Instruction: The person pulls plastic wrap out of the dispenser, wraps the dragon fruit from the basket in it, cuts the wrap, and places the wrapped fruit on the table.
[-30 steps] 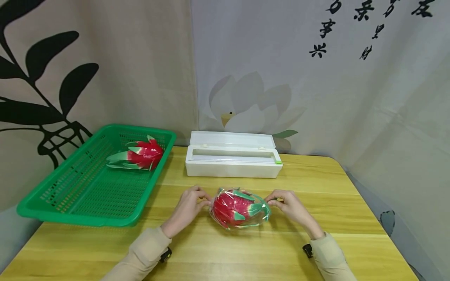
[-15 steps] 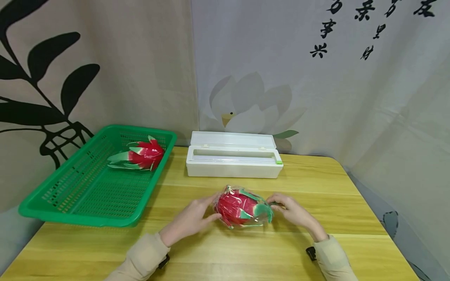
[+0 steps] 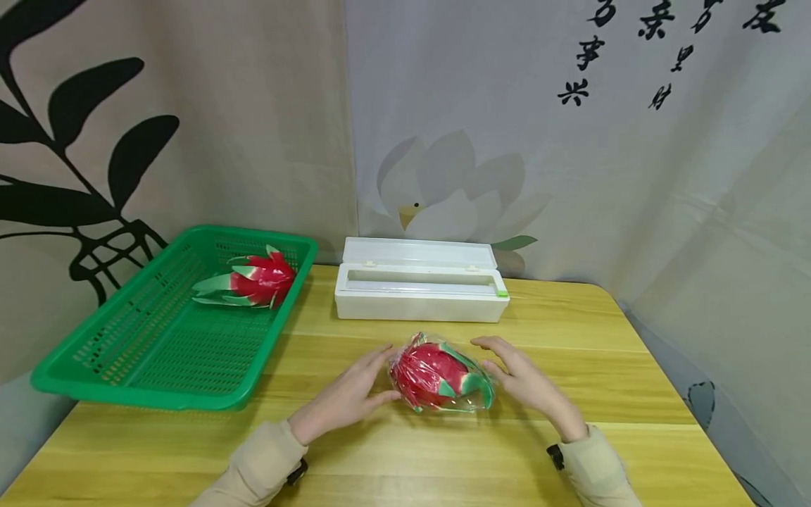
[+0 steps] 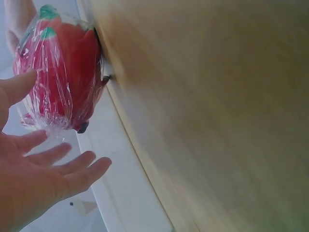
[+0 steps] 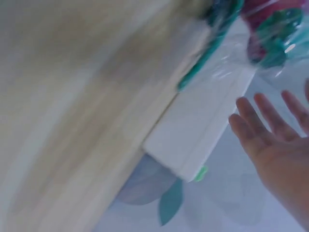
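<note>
A dragon fruit [image 3: 438, 373] covered in clear plastic film lies on the wooden table between the two hands. Its film is gathered at the left end and hangs loose past the green leaf tips at the right. The left hand [image 3: 348, 394] is beside the left end, fingers spread and thumb near the fruit; in the left wrist view the same fruit [image 4: 63, 72] shows wrinkled film. At the other end the right hand [image 3: 522, 377] has its fingers apart with nothing between them. In the right wrist view, loose film [image 5: 227, 63] stands out past the leaves, close to the fingers.
A white cling film dispenser [image 3: 421, 304] with its lid raised stands behind the fruit. To the left, a green plastic basket [image 3: 171, 401] holds another dragon fruit [image 3: 260, 278]. A printed curtain [image 3: 456, 91] hangs behind the table [image 3: 443, 468].
The left hand has let go of the film's left end and moved right, its fingers spread. The right hand has released the right end and opened. The fruit has shifted slightly right.
</note>
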Demonstrator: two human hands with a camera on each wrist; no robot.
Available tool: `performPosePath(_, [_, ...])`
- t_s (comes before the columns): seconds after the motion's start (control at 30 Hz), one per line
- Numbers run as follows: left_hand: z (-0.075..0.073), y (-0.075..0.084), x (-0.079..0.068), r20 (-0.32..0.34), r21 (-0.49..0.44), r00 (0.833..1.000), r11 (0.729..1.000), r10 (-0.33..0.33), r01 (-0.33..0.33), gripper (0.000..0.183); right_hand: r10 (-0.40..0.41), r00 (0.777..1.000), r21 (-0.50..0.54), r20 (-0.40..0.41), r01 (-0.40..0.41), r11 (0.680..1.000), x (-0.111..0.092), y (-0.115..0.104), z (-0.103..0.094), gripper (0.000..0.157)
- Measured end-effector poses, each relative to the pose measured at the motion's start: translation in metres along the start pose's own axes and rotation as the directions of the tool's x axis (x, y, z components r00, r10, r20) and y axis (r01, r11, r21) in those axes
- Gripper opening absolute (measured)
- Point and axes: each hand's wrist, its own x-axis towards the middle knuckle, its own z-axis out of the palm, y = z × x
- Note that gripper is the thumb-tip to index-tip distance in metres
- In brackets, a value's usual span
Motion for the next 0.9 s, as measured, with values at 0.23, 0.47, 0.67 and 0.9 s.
performPosePath(0.23, [0.000, 0.000, 0.000, 0.009, 0.010, 1.000, 1.000, 0.023, -0.023, 0.073, -0.117, 0.992, -0.185, -0.040, 0.108, 0.977, 0.008, -0.030, 0.010, 0.058])
performPosePath(0.47, [-0.007, 0.000, -0.003, -0.008, 0.102, 0.999, 0.994, -0.034, 0.035, 0.076, -0.197, 0.980, -0.329, -0.024, 0.178, 0.928, 0.019, -0.049, 0.027, 0.077])
performPosePath(0.67, [-0.029, -0.001, -0.002, -0.215, 0.386, 0.976, 0.917, -0.017, 0.102, 0.062, -0.225, 0.974, -0.418, 0.003, 0.206, 0.885, 0.028, -0.058, 0.041, 0.085])
performPosePath(0.9, [-0.062, -0.020, -0.009, -0.441, 0.540, 0.893, 0.768, -0.089, 0.343, 0.047, -0.197, 0.980, -0.442, 0.027, 0.188, 0.877, 0.032, -0.058, 0.052, 0.085])
